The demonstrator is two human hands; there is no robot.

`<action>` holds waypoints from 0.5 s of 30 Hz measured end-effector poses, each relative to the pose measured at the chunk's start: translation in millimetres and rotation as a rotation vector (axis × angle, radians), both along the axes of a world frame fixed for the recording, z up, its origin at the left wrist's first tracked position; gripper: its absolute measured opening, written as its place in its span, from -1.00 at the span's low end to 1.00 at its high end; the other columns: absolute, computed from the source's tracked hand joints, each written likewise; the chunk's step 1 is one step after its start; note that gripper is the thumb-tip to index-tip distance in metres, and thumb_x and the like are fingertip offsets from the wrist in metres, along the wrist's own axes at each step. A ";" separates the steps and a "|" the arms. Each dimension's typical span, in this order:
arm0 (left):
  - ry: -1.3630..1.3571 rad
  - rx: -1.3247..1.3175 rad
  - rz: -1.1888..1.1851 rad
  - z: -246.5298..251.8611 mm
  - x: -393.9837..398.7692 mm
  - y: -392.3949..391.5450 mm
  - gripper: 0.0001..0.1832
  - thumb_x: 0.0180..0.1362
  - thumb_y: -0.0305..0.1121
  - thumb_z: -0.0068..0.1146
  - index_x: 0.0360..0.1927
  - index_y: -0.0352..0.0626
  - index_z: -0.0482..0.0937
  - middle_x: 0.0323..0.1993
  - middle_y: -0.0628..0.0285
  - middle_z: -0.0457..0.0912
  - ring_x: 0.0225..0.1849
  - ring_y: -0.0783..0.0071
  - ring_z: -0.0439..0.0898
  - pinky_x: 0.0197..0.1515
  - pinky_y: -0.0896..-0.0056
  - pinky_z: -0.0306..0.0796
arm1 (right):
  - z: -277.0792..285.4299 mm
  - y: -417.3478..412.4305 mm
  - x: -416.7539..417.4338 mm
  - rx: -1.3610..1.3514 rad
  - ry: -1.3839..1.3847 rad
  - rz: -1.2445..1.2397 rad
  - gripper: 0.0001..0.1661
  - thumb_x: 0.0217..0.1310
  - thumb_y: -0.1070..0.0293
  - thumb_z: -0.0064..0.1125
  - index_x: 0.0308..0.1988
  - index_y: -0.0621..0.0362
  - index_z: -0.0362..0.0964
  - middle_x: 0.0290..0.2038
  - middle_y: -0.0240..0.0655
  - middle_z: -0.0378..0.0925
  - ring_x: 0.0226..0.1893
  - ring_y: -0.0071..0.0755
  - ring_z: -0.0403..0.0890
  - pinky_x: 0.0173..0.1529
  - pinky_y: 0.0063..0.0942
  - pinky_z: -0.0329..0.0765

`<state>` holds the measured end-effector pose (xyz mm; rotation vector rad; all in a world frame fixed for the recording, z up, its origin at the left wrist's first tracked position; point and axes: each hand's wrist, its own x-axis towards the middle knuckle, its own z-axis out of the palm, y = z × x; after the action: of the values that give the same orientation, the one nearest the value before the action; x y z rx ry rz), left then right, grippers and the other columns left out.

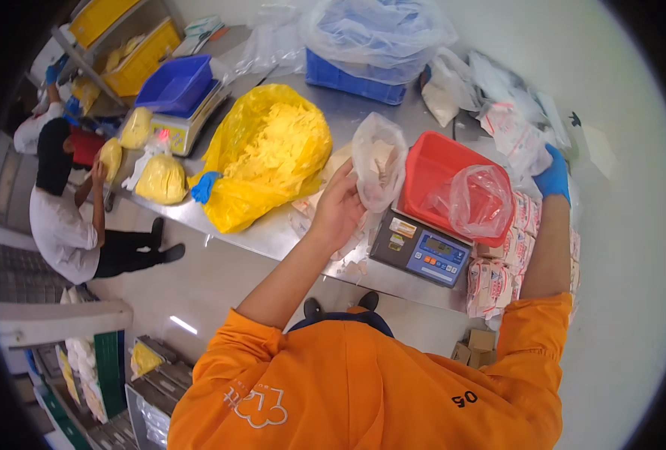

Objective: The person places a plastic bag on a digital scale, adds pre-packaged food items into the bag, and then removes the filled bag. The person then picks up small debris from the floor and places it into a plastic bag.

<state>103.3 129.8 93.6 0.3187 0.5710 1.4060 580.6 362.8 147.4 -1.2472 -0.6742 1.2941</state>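
Observation:
My bare left hand (341,205) holds a clear plastic bag (371,194) by its side, its mouth gaping upward. A little beige material shows in or through the bag. In a blue glove, my right hand (553,175) is at a heap of white wrappers with red print (516,138) on the right; whether its fingers grip one is unclear. Between my hands, a red plastic tub (431,154) rests on a digital scale (417,250). Another clear plastic bag (479,197) lies open in the tub. Beige crumbs (355,268) are scattered at the table's front edge.
Stacked packets with red print (490,287) stand right of the scale. A yellow bag of pale yellow flakes (220,205) lies left. Behind is a lined blue crate (349,84). A second scale (174,136) bears a blue tub (178,84). A co-worker (68,225) stands at left.

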 end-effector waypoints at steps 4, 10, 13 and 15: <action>0.349 -0.170 0.089 -45.8 -49.9 -73.4 -0.40 0.29 -0.27 0.00 0.38 -0.16 0.20 0.01 0.14 0.52 0.09 0.31 0.51 0.25 0.22 0.34 | -9.6 -62.8 -5.4 0.139 -0.640 -0.387 -0.17 0.16 0.14 0.26 0.35 0.18 0.17 0.35 -0.17 0.16 0.21 -0.21 0.36 0.18 -0.25 0.39; 0.456 -0.612 0.388 -141.7 -95.6 -148.5 -0.37 0.17 -0.25 0.15 0.30 -0.16 0.26 0.02 0.18 0.50 0.09 0.33 0.49 0.16 0.21 0.35 | 3.3 -247.2 -215.5 0.325 -0.459 0.549 -0.71 0.28 0.30 0.08 -0.09 0.21 0.56 -0.10 -0.30 0.58 -0.04 -0.43 0.55 0.12 -0.42 0.45; 0.427 -0.614 0.340 -153.5 -82.3 -127.5 -0.34 0.15 -0.27 0.15 0.31 -0.18 0.22 0.06 0.16 0.47 0.13 0.32 0.47 0.19 0.16 0.32 | -81.8 -260.4 -306.5 0.296 -0.948 0.952 -0.52 0.18 0.30 0.22 0.08 0.23 0.46 -0.04 -0.14 0.59 -0.01 -0.21 0.59 0.10 -0.35 0.48; 0.448 -0.585 0.315 -158.4 -76.3 -101.9 -0.32 0.16 -0.26 0.14 0.32 -0.21 0.18 0.09 0.14 0.44 0.14 0.31 0.45 0.20 0.14 0.30 | -135.8 -227.1 -341.7 0.131 -0.690 0.660 -0.49 0.20 0.23 0.19 0.10 0.24 0.44 -0.01 -0.05 0.57 -0.02 -0.13 0.59 0.09 -0.30 0.49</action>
<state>27.0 27.9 -64.7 0.0660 1.4129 1.3970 239.0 135.6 11.6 -1.4204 -1.7478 1.2845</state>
